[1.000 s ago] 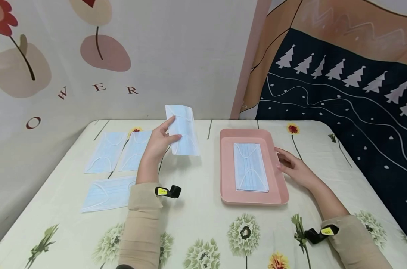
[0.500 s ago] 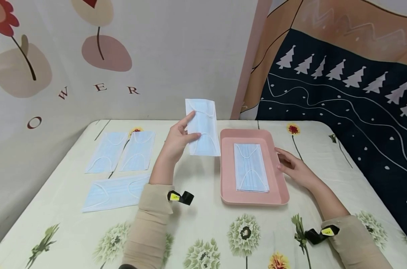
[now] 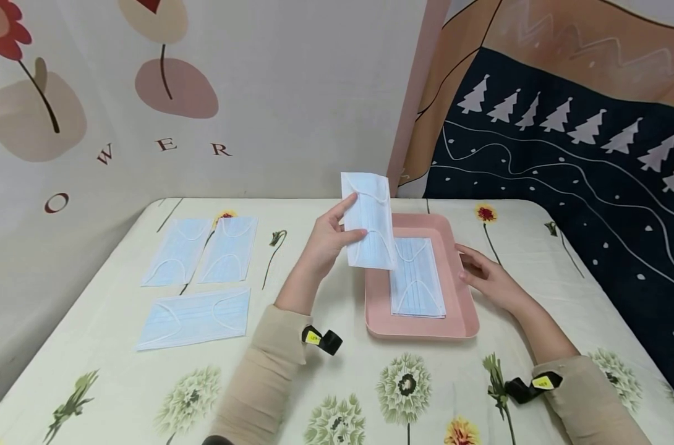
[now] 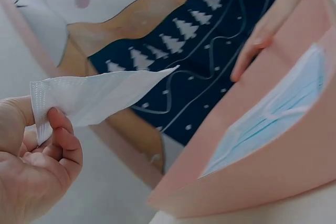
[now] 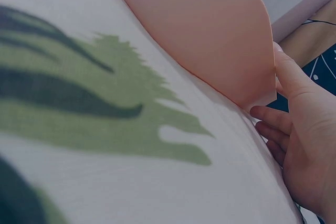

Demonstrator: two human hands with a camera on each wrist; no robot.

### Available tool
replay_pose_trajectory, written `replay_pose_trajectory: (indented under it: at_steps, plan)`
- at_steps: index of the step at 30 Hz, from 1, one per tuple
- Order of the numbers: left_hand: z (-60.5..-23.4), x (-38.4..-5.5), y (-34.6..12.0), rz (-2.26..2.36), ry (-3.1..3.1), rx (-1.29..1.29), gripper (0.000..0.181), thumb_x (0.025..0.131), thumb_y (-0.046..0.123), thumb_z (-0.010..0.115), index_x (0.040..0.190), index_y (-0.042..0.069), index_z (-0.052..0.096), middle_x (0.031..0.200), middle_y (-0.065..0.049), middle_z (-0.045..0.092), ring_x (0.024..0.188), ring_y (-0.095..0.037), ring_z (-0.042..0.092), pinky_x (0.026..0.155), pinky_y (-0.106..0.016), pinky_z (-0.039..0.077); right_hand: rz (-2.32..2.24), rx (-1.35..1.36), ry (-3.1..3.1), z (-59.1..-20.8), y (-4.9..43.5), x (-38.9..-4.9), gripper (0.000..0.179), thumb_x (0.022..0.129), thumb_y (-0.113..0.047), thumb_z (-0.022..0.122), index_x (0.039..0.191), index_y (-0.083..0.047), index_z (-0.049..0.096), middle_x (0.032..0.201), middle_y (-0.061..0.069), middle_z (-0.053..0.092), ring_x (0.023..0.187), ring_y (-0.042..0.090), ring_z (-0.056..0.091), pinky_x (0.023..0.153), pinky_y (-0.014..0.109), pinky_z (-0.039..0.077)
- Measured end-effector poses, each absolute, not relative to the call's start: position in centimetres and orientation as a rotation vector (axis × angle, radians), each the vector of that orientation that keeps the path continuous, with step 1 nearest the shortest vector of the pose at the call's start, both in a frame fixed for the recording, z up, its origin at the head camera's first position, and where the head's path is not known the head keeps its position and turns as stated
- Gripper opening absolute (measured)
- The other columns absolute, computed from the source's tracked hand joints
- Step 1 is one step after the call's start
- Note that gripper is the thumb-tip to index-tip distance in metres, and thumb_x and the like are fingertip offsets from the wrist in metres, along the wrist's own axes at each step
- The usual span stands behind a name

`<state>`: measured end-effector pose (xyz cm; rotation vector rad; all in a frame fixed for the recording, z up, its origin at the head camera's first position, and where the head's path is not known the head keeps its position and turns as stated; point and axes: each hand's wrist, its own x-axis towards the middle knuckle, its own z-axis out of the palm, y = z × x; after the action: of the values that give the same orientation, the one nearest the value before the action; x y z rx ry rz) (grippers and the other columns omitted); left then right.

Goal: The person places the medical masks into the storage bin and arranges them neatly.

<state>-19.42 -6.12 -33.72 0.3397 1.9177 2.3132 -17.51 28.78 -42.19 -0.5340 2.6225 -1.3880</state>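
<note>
In the head view my left hand (image 3: 328,244) pinches a pale blue face mask (image 3: 368,216) by its left edge. The mask hangs upright in the air and overlaps the left side of a pink tray (image 3: 378,324). White ear loops lie across it. Flat inside the tray is a blue pleated face mask (image 3: 423,287), with more edges showing beneath its lower end. My right hand (image 3: 490,278) rests against the tray's right outer wall, fingers loosely bent, fingertips at the rim. The right wrist view shows that hand (image 5: 307,129) beside the tray's side wall (image 5: 210,35).
Three more masks lie flat at the left: two lengthwise, a far-left mask (image 3: 177,252) and its neighbour (image 3: 229,250), and a crosswise mask (image 3: 195,319) nearer. A floral cloth (image 3: 292,383) covers the table. Printed fabric (image 3: 315,93) hangs behind it.
My left hand has carried its mask rightward from the loose masks to the tray, lowering slightly in the last half second. The right hand and the tray stay where they were.
</note>
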Motion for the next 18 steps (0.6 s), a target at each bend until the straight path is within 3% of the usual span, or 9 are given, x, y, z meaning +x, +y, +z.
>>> replay_pose_trajectory:
  at_steps: [3,8,10,14,18]
  plan:
    - [-34.1,-19.1,-4.9,2.289,1.919,0.34,0.073,0.084,-0.015,0.06,0.148,0.012,0.037,0.139,-0.011,0.048,0.111,-0.026,0.059,0.083,-0.032,0.053,-1.389,-0.54,2.628,-42.2,28.7,-17.5,0.061,0.098,-0.02,0.056,0.151,-0.01,0.027,0.138,0.024,0.044,0.131,0.04,0.035,0.102,0.023,0.032]
    - [-34.7,-18.6,-3.1,2.263,1.897,0.338,0.074,0.084,-0.016,0.06,0.148,0.013,0.037,0.135,-0.016,0.052,0.11,-0.028,0.06,0.083,-0.034,0.053,-1.409,-0.545,2.609,-42.0,28.6,-17.4,0.062,0.098,-0.017,0.057,0.152,-0.01,0.027,0.137,0.025,0.044,0.131,0.039,0.035,0.107,0.049,0.029]
    - [-34.9,-18.4,-2.4,2.248,1.892,0.311,0.075,0.083,-0.015,0.061,0.148,0.014,0.038,0.144,-0.012,0.044,0.11,-0.027,0.06,0.083,-0.034,0.053,-1.423,-0.548,2.595,-42.0,28.5,-17.4,0.062,0.098,-0.015,0.057,0.152,-0.01,0.027,0.138,0.025,0.044,0.131,0.039,0.035,0.105,0.056,0.026]
    - [-35.5,-18.1,-1.2,2.205,1.919,0.288,0.076,0.082,-0.013,0.065,0.148,0.016,0.039,0.143,-0.012,0.044,0.108,-0.025,0.061,0.082,-0.033,0.053,-1.424,-0.549,2.591,-42.0,28.6,-17.4,0.063,0.098,-0.016,0.057,0.152,-0.011,0.026,0.138,0.025,0.044,0.131,0.04,0.035,0.105,0.057,0.026]
    - [-35.7,-17.6,-0.1,2.177,1.942,0.308,0.076,0.081,-0.013,0.066,0.148,0.014,0.039,0.138,-0.015,0.047,0.108,-0.028,0.061,0.08,-0.033,0.054,-1.42,-0.545,2.595,-42.0,28.7,-17.5,0.063,0.097,-0.015,0.057,0.152,-0.01,0.026,0.138,0.025,0.044,0.131,0.039,0.035,0.108,0.042,0.03]
